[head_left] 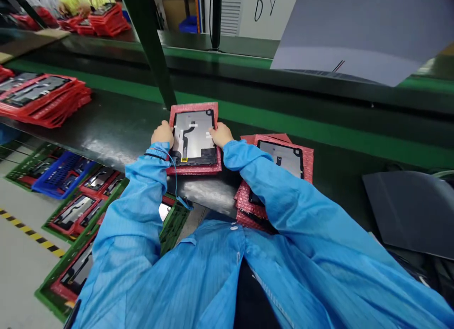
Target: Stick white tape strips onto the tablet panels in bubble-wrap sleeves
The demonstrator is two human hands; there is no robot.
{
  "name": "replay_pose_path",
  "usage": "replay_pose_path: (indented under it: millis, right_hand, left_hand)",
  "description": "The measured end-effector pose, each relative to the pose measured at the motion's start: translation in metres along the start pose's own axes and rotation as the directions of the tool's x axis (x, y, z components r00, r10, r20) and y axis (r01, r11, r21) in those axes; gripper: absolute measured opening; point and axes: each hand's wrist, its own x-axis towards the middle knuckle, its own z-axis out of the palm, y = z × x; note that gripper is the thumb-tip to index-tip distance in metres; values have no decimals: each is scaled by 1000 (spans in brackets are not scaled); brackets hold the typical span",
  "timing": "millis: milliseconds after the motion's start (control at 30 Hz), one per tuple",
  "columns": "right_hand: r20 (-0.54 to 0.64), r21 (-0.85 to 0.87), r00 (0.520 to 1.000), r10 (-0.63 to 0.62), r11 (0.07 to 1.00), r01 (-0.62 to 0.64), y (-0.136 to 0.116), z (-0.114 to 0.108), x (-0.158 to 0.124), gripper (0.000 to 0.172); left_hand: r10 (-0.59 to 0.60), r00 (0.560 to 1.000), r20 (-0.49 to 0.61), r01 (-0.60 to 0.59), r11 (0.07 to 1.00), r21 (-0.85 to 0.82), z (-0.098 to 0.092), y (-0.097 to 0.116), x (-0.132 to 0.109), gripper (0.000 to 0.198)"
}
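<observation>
A tablet display panel [200, 137] with a silvery back, black rim and dark flex cable lies face down on pink-red bubble wrap [204, 170]. My left hand [163, 134] is closed on its left edge, and the thumb side touches the rim. At the opposite edge my right hand [222, 135] grips the panel, fingers curled. Beside my right forearm a second display panel [283, 156] rests on a stack of red bubble-wrap sheets [308, 165]; the blue sleeve covers part of it. A blue wrist strap cord [176, 177] dangles from my left wrist.
More panels in red wrap are stacked on the bench [117, 116] at left. Green crates [58, 267] and a blue basket [53, 180] with panels stand below. A green post [152, 49] rises behind my hands. A dark flat sheet [411, 210] lies right. A person in yellow [80, 2] works opposite.
</observation>
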Motion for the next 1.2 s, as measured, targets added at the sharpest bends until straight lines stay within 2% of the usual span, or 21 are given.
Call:
replay_pose_path:
  millis: [100,233,300,400,467,500,533,567,600,633,700,733,767,800,867,933,1033,1067,1100,1133,1200]
  right_hand:
    - [88,-46,988,127,991,-124,1,8,8,23]
    - [135,212,970,200,951,-226,10,2,3,18]
    - [135,360,969,207,901,-242,23,-18,-23,16]
    - [110,566,993,34,819,-91,67,-63,-99,14]
    - [20,659,999,34,751,-39,113,-92,-167,28]
    - [-75,689,989,131,723,-44,138,-102,-202,36]
    - [-209,710,938,277,702,-49,164,-110,-234,41]
    - [-358,722,828,432,690,-48,189,-115,-263,42]
    - [-468,734,678,567,677,-60,214,-119,-289,41]
    - [-543,750,505,671,658,-69,236,-123,-309,39]
    - [-576,799,191,795,597,-73,274,-131,-337,39]
    - [-548,831,85,832,553,-65,289,-136,-346,38]
    - [-505,861,25,863,506,-51,302,-143,-351,37]
    - [-465,885,8,885,465,-34,313,-150,-354,35]
    - [-424,905,31,905,425,-16,327,-162,-357,33]
    - [-489,871,19,872,490,-45,330,-168,-358,32]
    - [-656,754,-58,753,647,-115,313,-165,-360,30]
    - [-701,711,-45,711,694,-115,304,-162,-359,30]
    - [-754,654,-16,656,750,-99,293,-159,-356,30]
    - [-789,607,64,611,792,-73,282,-155,-350,31]
    - [-792,554,293,536,832,-26,258,-148,-326,32]
  left_hand:
    - [-14,998,59,14,1000,1,20,-10,16,26]
    - [13,999,37,-10,998,-60,22,-21,18,26]
    - [5,1000,-7,-6,998,-62,14,-21,8,28]
    - [121,977,-174,-127,992,-26,6,-4,-21,35]
    - [442,851,-284,-473,880,-45,14,21,-45,32]
    - [620,735,-274,-659,749,-72,22,38,-57,29]
    - [768,590,-250,-805,582,-112,33,56,-69,26]
    - [871,444,-211,-895,417,-162,45,75,-79,25]
    - [931,320,-177,-936,282,-211,57,94,-89,25]
    - [960,234,-155,-950,192,-248,68,113,-96,25]
    - [974,168,-152,-950,118,-289,85,145,-105,26]
    - [972,172,-161,-946,117,-303,91,158,-106,26]
    - [968,186,-169,-939,125,-320,95,168,-106,25]
    - [964,201,-175,-931,133,-339,97,177,-106,25]
    - [960,226,-165,-915,151,-374,98,186,-104,26]
    - [956,256,-142,-905,186,-383,97,187,-103,28]
    - [939,334,-87,-890,283,-358,94,183,-103,33]
    - [936,348,-58,-884,307,-352,95,182,-102,34]
    - [937,349,-21,-880,320,-352,96,181,-101,35]
    - [942,334,23,-878,320,-357,100,181,-99,36]
    - [959,267,95,-881,283,-379,109,181,-95,35]
